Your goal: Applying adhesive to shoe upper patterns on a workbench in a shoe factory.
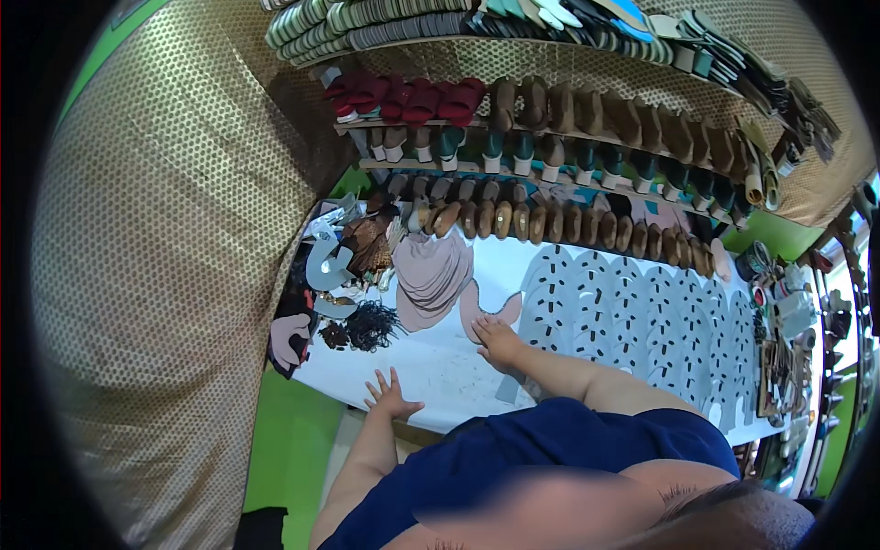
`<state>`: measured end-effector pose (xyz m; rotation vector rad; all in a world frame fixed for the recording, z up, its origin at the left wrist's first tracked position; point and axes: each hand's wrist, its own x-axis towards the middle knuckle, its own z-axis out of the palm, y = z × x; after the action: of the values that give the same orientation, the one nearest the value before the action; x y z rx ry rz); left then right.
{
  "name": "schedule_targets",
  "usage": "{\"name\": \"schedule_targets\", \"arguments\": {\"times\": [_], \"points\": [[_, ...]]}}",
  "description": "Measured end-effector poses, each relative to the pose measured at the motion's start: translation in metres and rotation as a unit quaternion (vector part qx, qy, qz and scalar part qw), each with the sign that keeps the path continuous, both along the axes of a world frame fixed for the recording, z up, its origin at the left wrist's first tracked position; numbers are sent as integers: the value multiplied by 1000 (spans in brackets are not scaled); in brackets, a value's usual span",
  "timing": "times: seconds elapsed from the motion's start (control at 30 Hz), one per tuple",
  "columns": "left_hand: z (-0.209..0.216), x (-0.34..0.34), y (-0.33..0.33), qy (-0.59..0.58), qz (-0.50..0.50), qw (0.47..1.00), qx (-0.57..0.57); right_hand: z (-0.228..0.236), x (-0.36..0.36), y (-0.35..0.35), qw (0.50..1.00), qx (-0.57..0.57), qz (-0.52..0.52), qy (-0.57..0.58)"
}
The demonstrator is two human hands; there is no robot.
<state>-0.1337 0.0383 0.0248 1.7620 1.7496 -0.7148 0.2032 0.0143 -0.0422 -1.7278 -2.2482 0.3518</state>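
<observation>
Step in hand looks like placing or squaring up a single piece. Right hand point(498, 342) is palm down, fingers extended, fingertips on the lower part of a dusty-pink, flat U-shaped cutout point(469, 308); reads as pressing or sliding, not pinching. Cutout lies on the white-topped worktable point(440, 368), opening away from the person, between a fanned stack of matching dusty-pink sheet pieces point(429, 282) on its left and rows of overlapping light-grey curved pieces with small black strips point(628, 321) on its right. Left hand point(390, 400) is spread, nothing in it, over the table's near edge; can't tell if it's touching. A tangle of thin black strands point(371, 327) sits beyond it, apart from the fingers. Next move, my read: if the cutout stays put, keep light flat pressure and align by the edge; if it gets lifted, a fingertip needs to get under the rim. Thin sheet, so it'll probably skid or curl if pushed from one arm only.
</observation>
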Motion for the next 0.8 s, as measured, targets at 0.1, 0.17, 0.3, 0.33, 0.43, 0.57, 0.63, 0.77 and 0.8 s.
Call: {"name": "schedule_targets", "arguments": {"times": [0.1,0.17,0.3,0.33,0.43,0.57,0.63,0.77,0.8], "points": [[0,3,1,8,2,1000,-5,-12,-9,8,999,23,-25,-29],[1,5,3,6,3,1000,-4,-4,4,12,997,40,6,-59],[-2,2,4,4,4,1000,-12,35,34,49,967,-69,-135,206],[-3,1,5,3,6,1000,-13,40,49,61,962,-27,-156,223],[-7,-1,8,0,11,1000,-11,70,109,100,952,-79,-216,202],[-10,-6,7,-7,14,1000,-9,142,127,114,946,80,-234,208],[-13,-9,4,-5,20,1000,-8,148,113,118,947,119,-220,199],[-7,-2,7,-6,9,1000,-10,64,108,124,966,159,-168,117],[-6,0,8,-6,9,1000,-15,44,99,118,978,139,-151,33]]}}
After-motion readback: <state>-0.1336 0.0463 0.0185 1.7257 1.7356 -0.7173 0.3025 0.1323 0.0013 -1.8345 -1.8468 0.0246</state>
